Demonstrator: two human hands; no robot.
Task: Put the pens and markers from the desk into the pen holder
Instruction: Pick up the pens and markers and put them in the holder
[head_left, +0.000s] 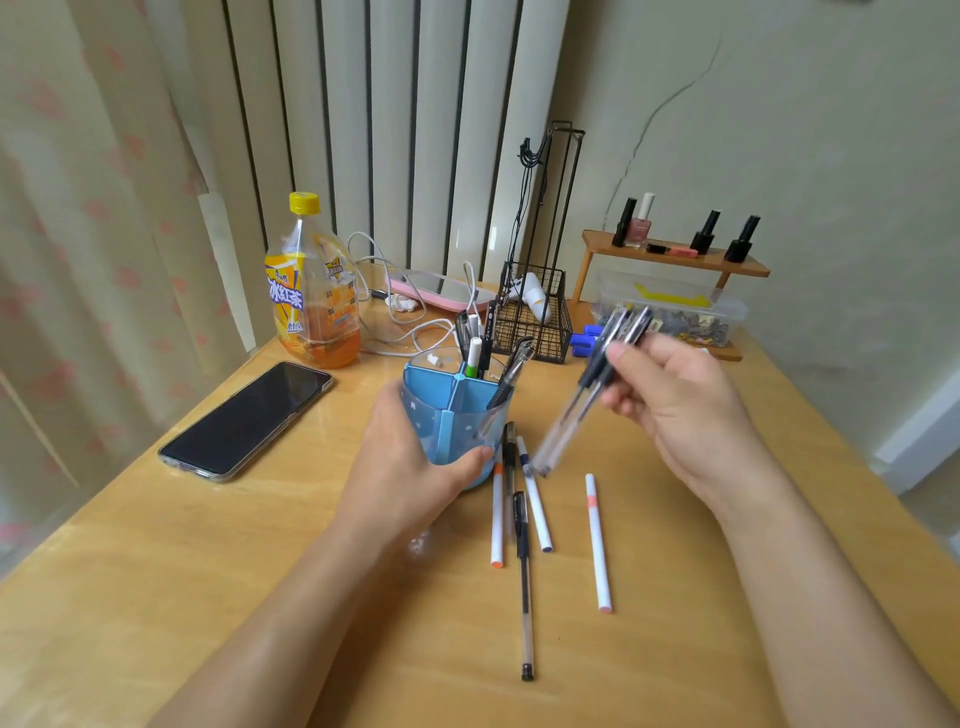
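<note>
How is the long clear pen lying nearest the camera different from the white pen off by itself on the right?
The clear pen has a see-through barrel with a black cap and tip; the white pen is opaque with a pink band. The clear pen lies against the other loose pens, while the white pen lies apart. Both rest flat on the desk, not yet in the holder.

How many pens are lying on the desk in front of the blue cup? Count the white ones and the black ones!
White pens: 3
Black pens: 2
Total: 5
</note>
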